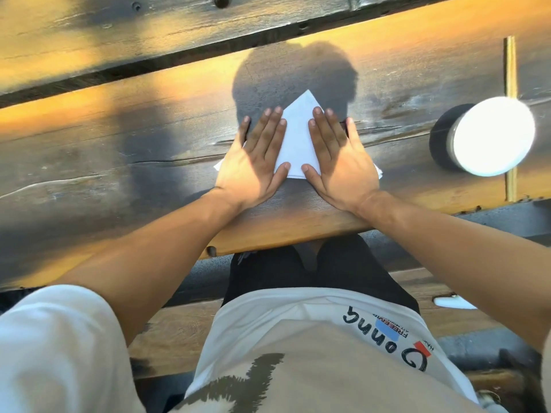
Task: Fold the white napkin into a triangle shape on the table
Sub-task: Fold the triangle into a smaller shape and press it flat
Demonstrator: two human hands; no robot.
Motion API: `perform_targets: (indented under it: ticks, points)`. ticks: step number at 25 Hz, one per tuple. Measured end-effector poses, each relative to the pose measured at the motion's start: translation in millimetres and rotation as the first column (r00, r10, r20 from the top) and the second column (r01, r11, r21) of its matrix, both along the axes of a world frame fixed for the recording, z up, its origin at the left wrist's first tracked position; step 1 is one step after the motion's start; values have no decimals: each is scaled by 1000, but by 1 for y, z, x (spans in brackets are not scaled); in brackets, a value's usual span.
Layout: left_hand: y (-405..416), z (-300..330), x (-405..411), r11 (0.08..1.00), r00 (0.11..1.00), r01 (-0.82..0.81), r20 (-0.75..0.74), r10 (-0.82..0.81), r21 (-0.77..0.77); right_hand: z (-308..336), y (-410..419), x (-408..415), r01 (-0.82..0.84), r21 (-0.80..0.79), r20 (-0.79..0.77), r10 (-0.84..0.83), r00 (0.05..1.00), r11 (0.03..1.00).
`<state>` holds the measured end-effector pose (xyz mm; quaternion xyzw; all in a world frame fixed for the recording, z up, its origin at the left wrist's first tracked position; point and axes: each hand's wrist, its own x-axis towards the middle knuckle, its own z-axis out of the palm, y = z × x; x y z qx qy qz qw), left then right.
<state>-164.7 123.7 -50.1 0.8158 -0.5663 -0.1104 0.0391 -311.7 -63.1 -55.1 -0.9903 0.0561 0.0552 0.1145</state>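
The white napkin (298, 138) lies flat on the dark wooden table (119, 150) as a triangle, its tip pointing away from me. My left hand (256, 156) lies flat on its left side with straight fingers pressing down. My right hand (340, 156) presses flat on the right side in the same way. Both hands cover the napkin's lower corners; small white tips stick out at the far left and right. The middle strip between my thumbs is bare.
A round container with a white lid (492, 135) stands on the table to the right. A thin light strip (510, 120) runs across the table beside it. The table's near edge (283, 234) is just below my wrists, above my lap.
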Motion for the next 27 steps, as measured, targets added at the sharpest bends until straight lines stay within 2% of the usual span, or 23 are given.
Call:
perform_targets:
  ticks: [6, 9, 12, 18, 21, 24, 27]
  points:
    - [13, 12, -6, 977, 992, -117, -32, 125, 176, 13, -28, -29, 21, -132, -132, -38, 991, 991]
    - [8, 14, -17, 983, 982, -167, -73, 173, 77, 23, -19, -19, 35, -63, -16, -36, 999, 997]
    - [-16, 10, -27, 994, 996, -77, -45, 73, -78, 15, 2, 2, 21, 10, 136, -22, 990, 1000]
    - [-11, -2, -20, 999, 998, -39, -56, 37, -33, -6, -10, 1, -17, -14, 61, 18, 998, 1000]
    - [-9, 5, -30, 994, 987, -109, -124, 106, -14, -1, -19, 6, -122, -67, 50, 125, 991, 990]
    - [-5, 11, -45, 978, 969, -208, -131, 209, 20, 6, -36, 15, -242, -94, 25, 245, 969, 966]
    - [-7, 18, -64, 948, 936, -314, -147, 319, 56, 13, -39, 19, -177, -75, 68, 182, 981, 981]
